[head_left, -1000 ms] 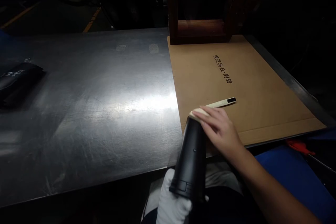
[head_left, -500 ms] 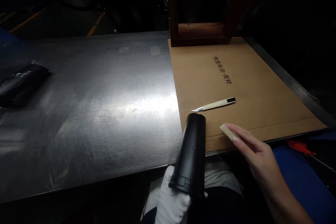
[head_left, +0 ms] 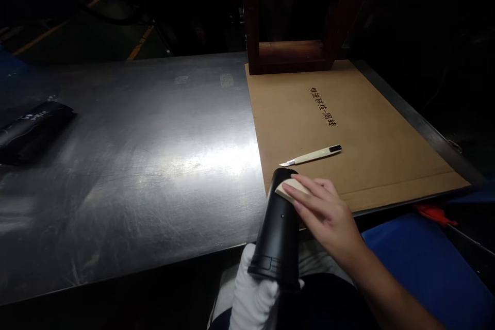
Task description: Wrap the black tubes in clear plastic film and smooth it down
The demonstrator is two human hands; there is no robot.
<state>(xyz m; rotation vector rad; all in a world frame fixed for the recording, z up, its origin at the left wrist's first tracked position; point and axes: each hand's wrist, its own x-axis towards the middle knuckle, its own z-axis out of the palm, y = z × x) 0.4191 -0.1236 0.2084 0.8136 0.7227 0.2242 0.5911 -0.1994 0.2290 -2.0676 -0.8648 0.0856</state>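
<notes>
Head view: a steel table (head_left: 135, 175) carries a cardboard sheet (head_left: 294, 118), with a dark wooden frame (head_left: 290, 54) at the sheet's far edge and a black pouch (head_left: 33, 131) well left of the sheet; a craft knife (head_left: 311, 155) lies on the sheet; a black cylinder (head_left: 276, 232) tilts over the sheet's near edge, its base gripped by the white-gloved left hand (head_left: 253, 294); the bare right hand (head_left: 323, 211), fingers together, presses a pale flat pad (head_left: 292, 188) on the cylinder's top.

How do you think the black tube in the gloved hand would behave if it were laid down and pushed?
The black tapered tube would probably roll in a curve, being round and narrower at one end. Its smooth finish suggests it could slide easily on the steel table.
</notes>
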